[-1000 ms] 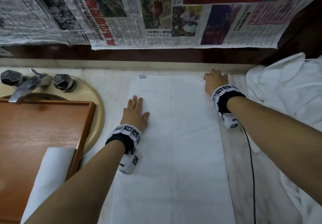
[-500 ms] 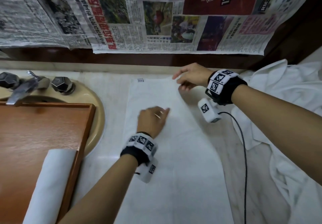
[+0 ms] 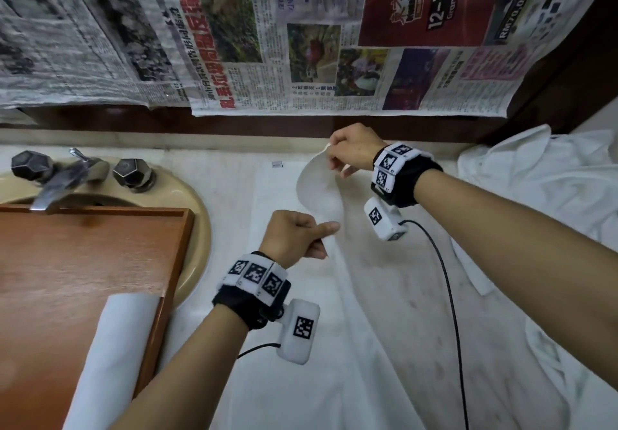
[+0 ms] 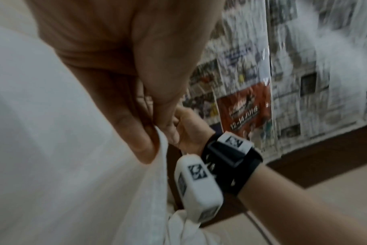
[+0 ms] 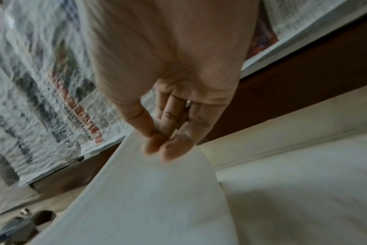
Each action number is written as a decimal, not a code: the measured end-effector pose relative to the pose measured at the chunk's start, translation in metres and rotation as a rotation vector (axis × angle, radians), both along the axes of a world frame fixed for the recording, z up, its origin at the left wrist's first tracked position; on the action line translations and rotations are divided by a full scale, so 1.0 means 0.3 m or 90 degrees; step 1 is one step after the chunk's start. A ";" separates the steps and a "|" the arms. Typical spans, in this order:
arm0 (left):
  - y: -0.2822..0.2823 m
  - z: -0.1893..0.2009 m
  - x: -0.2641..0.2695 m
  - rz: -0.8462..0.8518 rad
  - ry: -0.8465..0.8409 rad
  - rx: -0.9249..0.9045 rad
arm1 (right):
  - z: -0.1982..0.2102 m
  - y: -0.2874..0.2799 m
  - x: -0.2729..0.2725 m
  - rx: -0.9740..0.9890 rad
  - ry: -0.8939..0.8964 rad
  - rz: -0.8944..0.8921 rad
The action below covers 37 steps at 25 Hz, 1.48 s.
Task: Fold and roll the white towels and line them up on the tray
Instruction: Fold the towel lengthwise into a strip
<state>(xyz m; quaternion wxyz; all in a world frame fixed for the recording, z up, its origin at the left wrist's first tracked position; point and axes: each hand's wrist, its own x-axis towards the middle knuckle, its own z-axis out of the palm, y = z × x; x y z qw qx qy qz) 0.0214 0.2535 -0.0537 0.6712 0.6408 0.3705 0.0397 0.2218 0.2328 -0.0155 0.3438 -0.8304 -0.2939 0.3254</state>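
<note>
Newspaper sheets (image 3: 301, 45) hang over a pale marble counter (image 3: 501, 312). At far left, a wooden tray (image 3: 50, 262) spans the sink and carries one rolled towel (image 3: 113, 356). Beside it, a flat white towel (image 3: 317, 346) covers the counter; the left hand (image 3: 294, 235) pinches its lifted edge and the right hand (image 3: 351, 150) pinches its raised far corner. Unfolded towels (image 3: 551, 195) are heaped at right.

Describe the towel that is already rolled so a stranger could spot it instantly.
Start at the beige sink on the left, with the wooden tray laid across it. The rolled towel lies on the tray's near right side, along its edge. It alone is a tight white cylinder; the towel in both hands is flat, and the pile at right is crumpled.
</note>
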 end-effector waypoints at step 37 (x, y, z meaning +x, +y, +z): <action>0.239 -0.314 -0.115 0.280 0.305 0.189 | -0.405 0.431 -0.063 -0.221 -0.420 0.280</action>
